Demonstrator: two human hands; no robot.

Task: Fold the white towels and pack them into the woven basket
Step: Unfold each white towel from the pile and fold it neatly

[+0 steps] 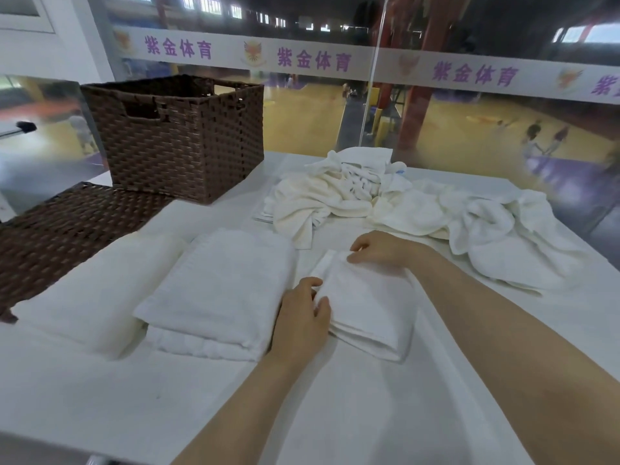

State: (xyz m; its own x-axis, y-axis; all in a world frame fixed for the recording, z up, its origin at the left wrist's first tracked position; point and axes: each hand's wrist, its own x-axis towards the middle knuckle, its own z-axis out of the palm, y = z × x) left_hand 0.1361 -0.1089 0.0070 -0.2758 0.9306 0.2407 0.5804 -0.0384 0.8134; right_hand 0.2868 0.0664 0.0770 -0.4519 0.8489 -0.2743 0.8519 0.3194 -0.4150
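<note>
A white banner strip runs along the glass partition at the far side — it carries the purple characters 紫金体育, repeated three times in full and cut off a fourth time at the right edge. Between the repeats stands a winged emblem — too blurred to read.

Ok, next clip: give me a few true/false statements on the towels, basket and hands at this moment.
1. Both hands touch the small folded towel. True: left hand at its near left edge, right hand at its far edge.
2. The basket stands at the far left. True.
3. The basket lid is on the basket. False: the lid lies on the table beside it.
4. All towels are folded. False: a crumpled pile lies at the far right.
5. A folded stack lies left of the hands. True.
</note>
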